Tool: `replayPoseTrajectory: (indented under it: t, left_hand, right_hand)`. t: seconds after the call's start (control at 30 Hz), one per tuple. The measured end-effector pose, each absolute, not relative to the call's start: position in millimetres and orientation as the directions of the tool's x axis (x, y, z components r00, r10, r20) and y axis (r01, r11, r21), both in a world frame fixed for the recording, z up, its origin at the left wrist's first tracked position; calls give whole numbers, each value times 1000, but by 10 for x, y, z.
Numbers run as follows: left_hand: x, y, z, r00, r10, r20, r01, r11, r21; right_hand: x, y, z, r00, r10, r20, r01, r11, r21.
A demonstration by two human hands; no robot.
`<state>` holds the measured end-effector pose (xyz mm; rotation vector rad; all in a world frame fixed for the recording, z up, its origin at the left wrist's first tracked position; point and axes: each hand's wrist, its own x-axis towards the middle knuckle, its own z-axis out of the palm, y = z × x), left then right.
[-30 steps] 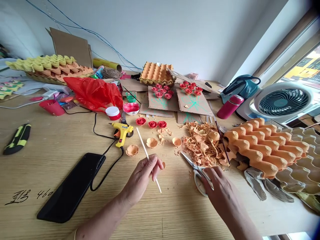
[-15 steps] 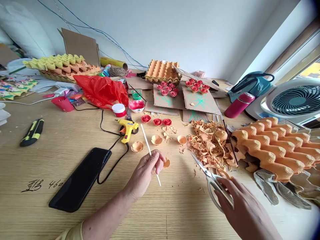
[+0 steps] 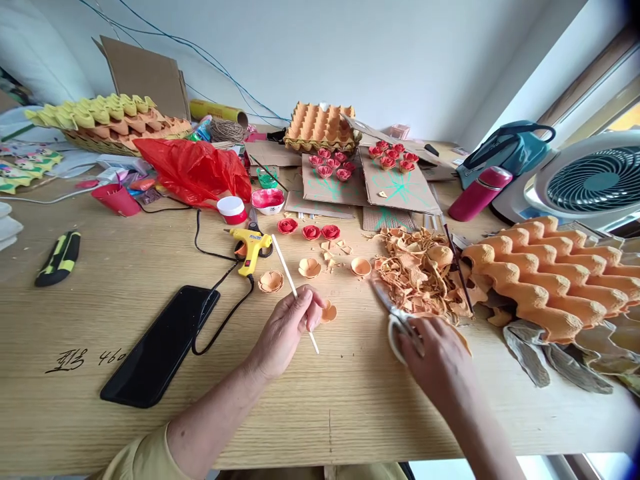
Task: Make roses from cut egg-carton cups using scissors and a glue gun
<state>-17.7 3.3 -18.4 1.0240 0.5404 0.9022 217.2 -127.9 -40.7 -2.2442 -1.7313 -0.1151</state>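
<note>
My left hand (image 3: pixel 291 323) pinches a thin white stick (image 3: pixel 283 261), which slants up past the fingers. Just behind those fingertips lies a small orange petal cup (image 3: pixel 329 311), partly hidden by the hand. More cut cups, one flower-shaped (image 3: pixel 271 282), another beside it (image 3: pixel 309 268) and a rounder one (image 3: pixel 361 267), sit farther back. My right hand (image 3: pixel 440 350) is closed on a pair of scissors (image 3: pixel 395 313) with pale handles, low over the table and blurred by motion. Their blades point toward the heap of orange carton scraps (image 3: pixel 417 267).
A yellow glue gun (image 3: pixel 250 249) and its cord lie left of centre, near a black phone (image 3: pixel 159 347). Red paper roses (image 3: pixel 311 232) sit behind the cups. An orange egg tray (image 3: pixel 545 280) stands right of the scraps; a utility knife (image 3: pixel 58 259) lies far left.
My right hand has moved left with the scissors, closer to the table's middle. My left hand keeps the stick in nearly the same place. The view has shifted slightly downward.
</note>
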Motion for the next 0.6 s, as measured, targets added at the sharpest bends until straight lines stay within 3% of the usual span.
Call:
replayPoseTrajectory:
  t: [0.07,0.27,0.43,0.6]
  left_hand:
    - [-176,26,-184,551,834,6,-362,233,903]
    - [-172,12,-192,559,829,-25,-351,263,899]
    - [-170,10,-190,562,827,-9,-361,256,897]
    - [-168,6,-196,570,822,14,-359,233,904]
  right_hand:
    - [2278,-1364,-373,333,908,253,936,-287,-202]
    - [2133,-1665,-366,241,955,174,920,-168,-355]
    - [2218,-1621,-322,337,928,161,889,-258,-378]
    - [2278,-1526,-261,317,932,174,879,-219,-424]
